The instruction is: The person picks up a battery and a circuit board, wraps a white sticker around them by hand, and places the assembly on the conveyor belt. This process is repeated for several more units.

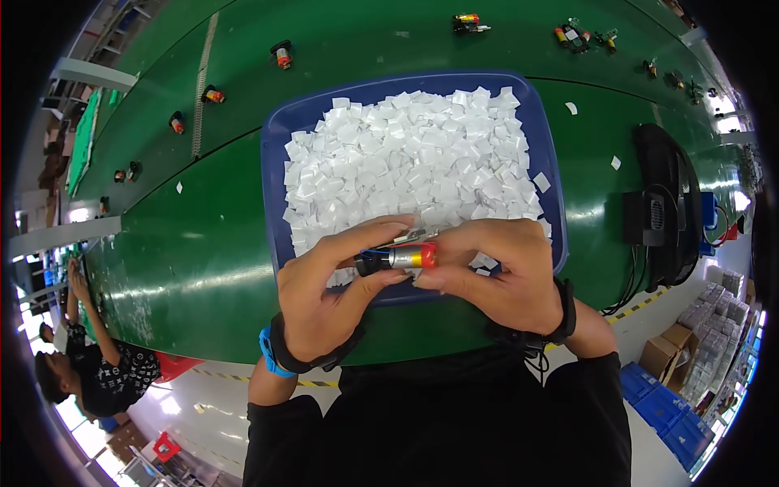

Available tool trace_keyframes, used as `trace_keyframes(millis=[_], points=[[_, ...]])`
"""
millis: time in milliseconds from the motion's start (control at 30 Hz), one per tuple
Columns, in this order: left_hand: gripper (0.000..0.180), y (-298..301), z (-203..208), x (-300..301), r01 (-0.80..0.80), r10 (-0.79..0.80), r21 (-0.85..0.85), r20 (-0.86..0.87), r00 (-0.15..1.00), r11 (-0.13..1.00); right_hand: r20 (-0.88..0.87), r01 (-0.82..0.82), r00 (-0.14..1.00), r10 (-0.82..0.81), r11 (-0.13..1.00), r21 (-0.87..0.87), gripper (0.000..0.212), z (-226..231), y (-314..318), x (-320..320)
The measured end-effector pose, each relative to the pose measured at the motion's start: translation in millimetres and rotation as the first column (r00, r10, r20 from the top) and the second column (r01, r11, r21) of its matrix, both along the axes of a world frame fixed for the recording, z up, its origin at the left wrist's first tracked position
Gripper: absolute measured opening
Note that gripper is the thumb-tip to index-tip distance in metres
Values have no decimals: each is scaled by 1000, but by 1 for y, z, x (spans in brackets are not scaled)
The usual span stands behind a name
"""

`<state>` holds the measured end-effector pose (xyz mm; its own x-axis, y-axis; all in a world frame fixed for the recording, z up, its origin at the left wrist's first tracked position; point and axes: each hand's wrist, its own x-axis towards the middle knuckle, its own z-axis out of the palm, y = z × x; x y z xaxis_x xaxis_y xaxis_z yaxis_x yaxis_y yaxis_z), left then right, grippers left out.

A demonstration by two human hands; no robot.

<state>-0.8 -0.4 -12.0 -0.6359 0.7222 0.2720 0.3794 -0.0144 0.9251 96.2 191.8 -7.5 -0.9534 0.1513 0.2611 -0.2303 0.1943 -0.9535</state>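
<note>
Between my two hands is a small motor assembly (pixel 412 257), a cylinder banded silver, yellow and red with a black end. A thin circuit board and fine red and blue wires lie along its far side. My left hand (pixel 320 276) pinches it at the black end with thumb and fingers. At the red end, my right hand (pixel 515 264) has its thumb and fingers closed on it; its fingertips are partly hidden. Under and beyond both hands stands a blue plastic tub (pixel 555 174), heaped with small white square pieces (pixel 414 154).
Similar motor assemblies (pixel 281 55) lie scattered along the far part of the green table (pixel 187 243). To the right are a black chair-like object (pixel 669 187), cables and blue crates (pixel 661 410). Another person (pixel 105 365) works at the table's left. Loose white pieces (pixel 615 163) dot the table.
</note>
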Motion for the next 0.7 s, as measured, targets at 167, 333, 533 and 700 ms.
trace_keyframes(millis=[167, 333, 533, 700], points=[[39, -1, 1, 0, 28, -26, -14, 115, 993, 1000, -40, -5, 999, 7, 998, 65, 16, -1, 2, 1], [39, -2, 2, 3, 27, -24, -13, 148, 989, 1000, -146, 29, 989, -11, 992, 120, 14, -2, 2, 0], [38, 1, 1, 5, -47, 45, -35, -66, 997, 998, 65, -17, 998, 22, 996, -86, 14, -2, 0, 2], [40, -3, 3, 8, -54, 70, -140, 113, 991, 989, 141, -13, 990, 27, 995, -100, 13, 1, 0, 4]])
